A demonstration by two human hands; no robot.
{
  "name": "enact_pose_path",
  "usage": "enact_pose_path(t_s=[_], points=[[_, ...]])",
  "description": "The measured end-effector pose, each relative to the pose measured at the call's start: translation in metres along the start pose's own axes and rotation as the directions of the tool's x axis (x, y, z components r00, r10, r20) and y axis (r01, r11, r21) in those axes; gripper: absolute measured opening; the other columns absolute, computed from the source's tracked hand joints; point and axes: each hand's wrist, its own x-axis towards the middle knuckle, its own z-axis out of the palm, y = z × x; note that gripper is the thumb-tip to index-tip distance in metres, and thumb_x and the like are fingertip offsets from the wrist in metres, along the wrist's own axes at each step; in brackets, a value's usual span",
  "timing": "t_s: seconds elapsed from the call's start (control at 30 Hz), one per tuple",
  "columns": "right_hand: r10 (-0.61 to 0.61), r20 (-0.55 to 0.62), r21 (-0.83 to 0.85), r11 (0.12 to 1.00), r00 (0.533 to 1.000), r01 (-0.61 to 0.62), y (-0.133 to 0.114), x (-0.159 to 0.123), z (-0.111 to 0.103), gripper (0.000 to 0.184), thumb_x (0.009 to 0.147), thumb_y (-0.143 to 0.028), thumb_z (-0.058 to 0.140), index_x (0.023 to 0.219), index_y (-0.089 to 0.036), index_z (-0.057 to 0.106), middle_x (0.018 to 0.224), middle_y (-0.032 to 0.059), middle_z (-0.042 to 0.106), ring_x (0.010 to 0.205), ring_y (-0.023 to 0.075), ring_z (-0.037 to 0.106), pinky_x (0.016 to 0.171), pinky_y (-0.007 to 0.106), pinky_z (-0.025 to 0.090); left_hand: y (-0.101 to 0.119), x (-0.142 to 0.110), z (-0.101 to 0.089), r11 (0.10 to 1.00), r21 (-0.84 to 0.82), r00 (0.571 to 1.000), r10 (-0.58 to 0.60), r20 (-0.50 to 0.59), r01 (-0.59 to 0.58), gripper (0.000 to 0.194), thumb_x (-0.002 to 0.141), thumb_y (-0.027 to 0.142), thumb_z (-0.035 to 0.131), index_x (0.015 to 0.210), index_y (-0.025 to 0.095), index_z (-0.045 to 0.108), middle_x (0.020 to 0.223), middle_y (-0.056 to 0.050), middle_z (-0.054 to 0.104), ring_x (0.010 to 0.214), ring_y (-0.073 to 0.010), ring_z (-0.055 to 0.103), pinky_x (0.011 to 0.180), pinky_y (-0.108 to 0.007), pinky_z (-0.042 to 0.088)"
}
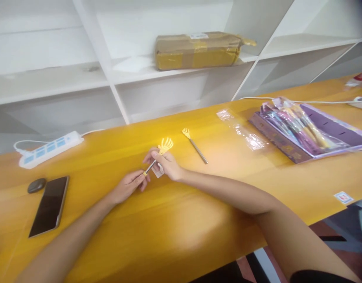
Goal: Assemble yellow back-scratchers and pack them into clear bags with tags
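Observation:
A back scratcher (pixel 166 145) with a yellow claw-shaped head and a thin metal shaft is held slantwise above the table by both hands. My right hand (pixel 168 163) is closed around it just below the claw. My left hand (pixel 134 184) pinches the lower end of the shaft, where a small yellow piece shows. A small whitish tag or slip (pixel 158 171) hangs under my right hand; what it is fixed to is hidden. To the right, a second back scratcher (pixel 198 150) with a yellow claw and a metal handle lies on the table.
On the wooden table (pixel 181 220) a phone (pixel 49 206), dark mouse-like object (pixel 37 185) and power strip (pixel 51 149) are at left. Clear wrappers (pixel 242 129) lie beside a purple box (pixel 282 141) of bagged items (pixel 298 125). A taped parcel (pixel 198 51) sits on the shelf (pixel 133 74).

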Motion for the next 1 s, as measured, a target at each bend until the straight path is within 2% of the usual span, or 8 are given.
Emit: enact_pose_path(t_s=[0.17, 0.3, 0.4, 0.57, 0.67, 0.8, 0.9, 1.0], points=[[-0.010, -0.081, 0.018, 1.000, 0.997, 0.012, -0.011, 0.008, -0.011, 0.066, 0.102, -0.072, 0.043, 0.096, -0.018, 0.081, 0.089, 0.0071, 0.058, 0.076, 0.0145, 0.052, 0.053, 0.024, 0.040, 0.002, -0.003, 0.006, 0.996, 0.069, 0.997, -0.059, -0.044, 0.062, 0.043, 0.107, 0.057, 0.041, 0.107, 0.019, 0.060, 0.076, 0.003, 0.051, 0.062, -0.0124, 0.044, 0.058, -0.025, 0.037], [-0.027, -0.121, -0.016, 1.000, 0.992, 0.025, -0.015, 0.011, -0.014, 0.076, 0.099, -0.079, 0.037, 0.098, -0.018, 0.082, 0.085, 0.0064, 0.056, 0.074, 0.0146, 0.051, 0.057, 0.026, 0.042, 0.008, -0.003, 0.010, 0.967, 0.237, 0.982, -0.054, -0.179, 0.096, 0.046, 0.104, 0.062, 0.044, 0.084, 0.021, 0.049, 0.070, 0.005, 0.041, 0.062, -0.0122, 0.037, 0.058, -0.025, 0.032], [-0.046, -0.174, -0.088, 0.996, 0.984, 0.031, -0.019, 0.012, -0.014, 0.080, 0.099, -0.081, 0.033, 0.097, -0.018, 0.083, 0.082, 0.0073, 0.059, 0.079, 0.0167, 0.055, 0.064, 0.028, 0.045, 0.012, -0.002, 0.014, 0.937, 0.309, 0.968, -0.090, -0.234, 0.162, 0.051, 0.103, 0.066, 0.043, 0.076, 0.022, 0.040, 0.067, 0.005, 0.040, 0.061, -0.0126, 0.036, 0.057, -0.026, 0.031], [-0.056, -0.238, -0.130, 0.991, 0.970, 0.025, -0.024, 0.017, -0.023, 0.080, 0.103, -0.077, 0.028, 0.092, -0.020, 0.084, 0.078, 0.0067, 0.063, 0.079, 0.0175, 0.058, 0.078, 0.032, 0.048, 0.013, -0.005, 0.019, 0.950, 0.226, 0.963, -0.166, -0.211, 0.214, 0.054, 0.103, 0.069, 0.037, 0.074, 0.023, 0.039, 0.062, 0.007, 0.036, 0.055, -0.0120, 0.034, 0.053, -0.026, 0.029], [-0.103, -0.344, -0.121, 0.991, 0.933, 0.064, -0.031, 0.032, -0.049, 0.075, 0.104, -0.073, 0.033, 0.082, -0.020, 0.081, 0.077, 0.0060, 0.066, 0.073, 0.0153, 0.057, 0.077, 0.031, 0.047, 0.012, -0.006, 0.020, 0.955, 0.199, 0.964, -0.181, -0.195, 0.220, 0.054, 0.102, 0.070, 0.037, 0.074, 0.024, 0.038, 0.061, 0.007, 0.035, 0.054, -0.0120, 0.033, 0.053, -0.026, 0.029], [-0.129, -0.563, 0.008, 0.987, 0.816, 0.162, -0.072, 0.057, -0.116, 0.058, 0.106, -0.058, 0.046, 0.071, -0.018, 0.069, 0.075, 0.0054, 0.072, 0.058, 0.0098, 0.052, 0.062, 0.025, 0.043, 0.014, -0.006, 0.019, 0.941, 0.262, 0.970, -0.175, -0.168, 0.215, 0.053, 0.103, 0.069, 0.034, 0.075, 0.024, 0.038, 0.064, 0.006, 0.035, 0.057, -0.0127, 0.034, 0.056, -0.027, 0.030], [-0.071, -0.738, 0.107, 0.969, 0.671, 0.221, -0.133, 0.055, -0.173, 0.055, 0.112, -0.040, 0.040, 0.066, -0.018, 0.061, 0.061, 0.0025, 0.065, 0.045, 0.0061, 0.044, 0.048, 0.022, 0.034, 0.018, -0.006, 0.018, 0.915, 0.359, 0.982, -0.159, -0.104, 0.186, 0.052, 0.105, 0.066, 0.031, 0.075, 0.023, 0.035, 0.068, 0.005, 0.037, 0.062, -0.0137, 0.035, 0.061, -0.028, 0.031], [-0.059, -0.860, 0.148, 0.922, 0.507, 0.358, -0.193, 0.024, -0.219, 0.062, 0.112, -0.025, 0.027, 0.057, -0.018, 0.057, 0.051, -0.0001, 0.056, 0.040, 0.0025, 0.043, 0.042, 0.019, 0.026, 0.023, -0.007, 0.017, 0.875, 0.463, 0.989, -0.144, -0.035, 0.144, 0.051, 0.106, 0.063, 0.031, 0.076, 0.022, 0.035, 0.073, 0.004, 0.039, 0.068, -0.0146, 0.039, 0.066, -0.029, 0.031]])
